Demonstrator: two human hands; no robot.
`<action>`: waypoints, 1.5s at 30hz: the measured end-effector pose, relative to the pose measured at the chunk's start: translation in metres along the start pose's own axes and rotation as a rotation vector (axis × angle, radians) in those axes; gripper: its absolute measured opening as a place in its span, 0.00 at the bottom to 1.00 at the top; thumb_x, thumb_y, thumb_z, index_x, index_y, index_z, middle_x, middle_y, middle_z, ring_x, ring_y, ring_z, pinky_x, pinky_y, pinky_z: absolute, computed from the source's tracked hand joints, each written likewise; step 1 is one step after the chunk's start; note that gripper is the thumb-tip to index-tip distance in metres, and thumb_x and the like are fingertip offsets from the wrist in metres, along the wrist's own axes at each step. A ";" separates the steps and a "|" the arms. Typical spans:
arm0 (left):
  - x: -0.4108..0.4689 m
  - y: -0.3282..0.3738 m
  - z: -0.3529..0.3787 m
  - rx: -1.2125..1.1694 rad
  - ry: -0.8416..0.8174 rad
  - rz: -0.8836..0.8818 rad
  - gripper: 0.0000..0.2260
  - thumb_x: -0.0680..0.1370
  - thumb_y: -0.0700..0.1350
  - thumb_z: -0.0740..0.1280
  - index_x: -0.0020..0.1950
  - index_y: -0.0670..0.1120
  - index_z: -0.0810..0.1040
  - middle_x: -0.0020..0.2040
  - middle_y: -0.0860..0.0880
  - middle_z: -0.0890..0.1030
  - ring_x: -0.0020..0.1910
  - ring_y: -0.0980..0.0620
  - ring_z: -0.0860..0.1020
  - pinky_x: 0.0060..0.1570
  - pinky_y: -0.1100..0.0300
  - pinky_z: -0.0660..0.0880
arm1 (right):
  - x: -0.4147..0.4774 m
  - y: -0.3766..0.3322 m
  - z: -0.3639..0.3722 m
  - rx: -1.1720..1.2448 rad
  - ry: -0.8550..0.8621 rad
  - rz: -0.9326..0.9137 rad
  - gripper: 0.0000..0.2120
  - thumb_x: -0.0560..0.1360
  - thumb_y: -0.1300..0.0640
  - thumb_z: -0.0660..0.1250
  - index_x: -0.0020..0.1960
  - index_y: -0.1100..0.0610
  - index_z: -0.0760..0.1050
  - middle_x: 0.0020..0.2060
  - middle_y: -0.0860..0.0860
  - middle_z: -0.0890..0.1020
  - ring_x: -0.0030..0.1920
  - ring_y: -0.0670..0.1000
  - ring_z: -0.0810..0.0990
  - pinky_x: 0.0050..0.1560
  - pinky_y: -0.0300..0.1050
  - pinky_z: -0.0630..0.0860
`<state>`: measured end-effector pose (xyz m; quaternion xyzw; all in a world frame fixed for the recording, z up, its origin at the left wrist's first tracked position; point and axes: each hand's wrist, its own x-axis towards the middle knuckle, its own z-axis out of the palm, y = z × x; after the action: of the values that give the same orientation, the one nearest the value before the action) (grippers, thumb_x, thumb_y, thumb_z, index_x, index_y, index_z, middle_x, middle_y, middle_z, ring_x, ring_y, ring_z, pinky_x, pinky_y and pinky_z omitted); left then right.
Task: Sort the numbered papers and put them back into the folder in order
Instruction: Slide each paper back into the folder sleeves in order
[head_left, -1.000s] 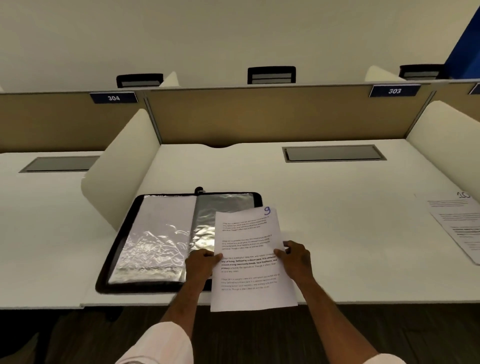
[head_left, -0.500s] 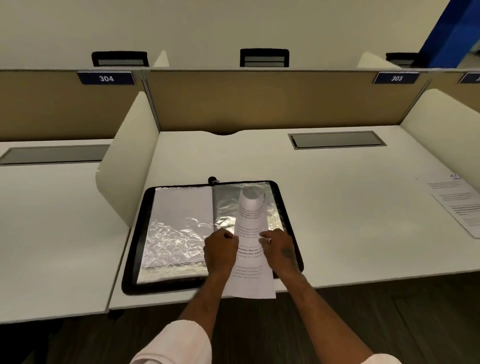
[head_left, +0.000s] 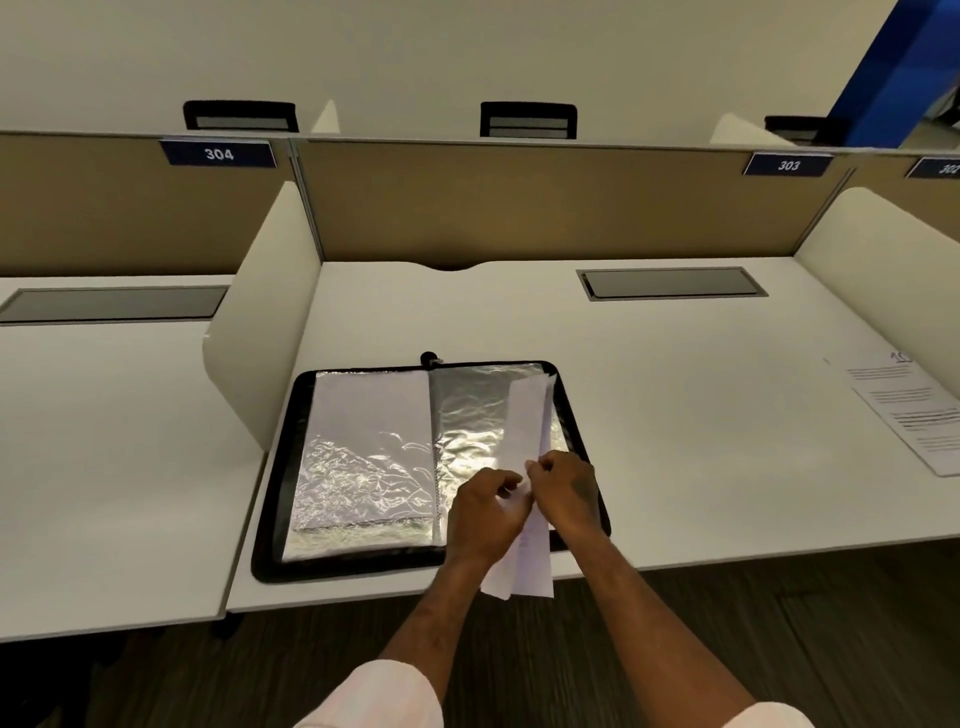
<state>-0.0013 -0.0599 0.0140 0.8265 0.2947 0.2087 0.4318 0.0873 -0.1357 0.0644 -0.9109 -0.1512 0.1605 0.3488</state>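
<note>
Paper (head_left: 527, 415), bent narrow, hangs past the near desk edge and reaches up over the folder's right page. Both hands pinch it mid-length: left hand (head_left: 483, 512), right hand (head_left: 566, 491). Beyond lies the open folder (head_left: 363, 457) on the desk (head_left: 675, 415); another sheet (head_left: 909, 410) lies far right.

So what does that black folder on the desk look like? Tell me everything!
The folder lies open and flat on the white desk, near its front edge. It has a black rim with a zip pull at the top of the spine. Inside are shiny, crinkly clear plastic sleeves; the left one holds a white sheet. Both hands, left and right, hold a curled paper over its right side.
</note>
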 end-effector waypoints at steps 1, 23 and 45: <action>-0.001 -0.005 -0.001 -0.074 0.018 -0.048 0.16 0.74 0.57 0.71 0.56 0.49 0.82 0.51 0.54 0.81 0.49 0.58 0.79 0.49 0.60 0.76 | -0.002 0.000 -0.003 -0.022 0.005 -0.007 0.11 0.79 0.51 0.64 0.43 0.57 0.79 0.37 0.48 0.79 0.35 0.43 0.76 0.32 0.34 0.70; -0.030 -0.035 0.009 0.000 -0.200 -0.308 0.26 0.81 0.63 0.56 0.73 0.49 0.69 0.70 0.48 0.72 0.65 0.50 0.71 0.65 0.52 0.69 | -0.051 0.042 -0.009 -0.272 0.042 -0.108 0.12 0.81 0.50 0.60 0.52 0.58 0.76 0.48 0.53 0.80 0.45 0.49 0.80 0.47 0.40 0.78; -0.012 -0.087 0.003 0.706 -0.123 0.444 0.17 0.62 0.34 0.78 0.48 0.42 0.81 0.42 0.46 0.82 0.38 0.46 0.82 0.23 0.58 0.75 | -0.053 0.074 -0.021 -0.399 0.098 -0.255 0.11 0.80 0.54 0.62 0.54 0.62 0.77 0.50 0.57 0.80 0.47 0.55 0.81 0.48 0.42 0.74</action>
<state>-0.0351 -0.0300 -0.0618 0.9781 0.1365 0.1332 0.0834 0.0602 -0.2211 0.0388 -0.9420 -0.2765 0.0377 0.1862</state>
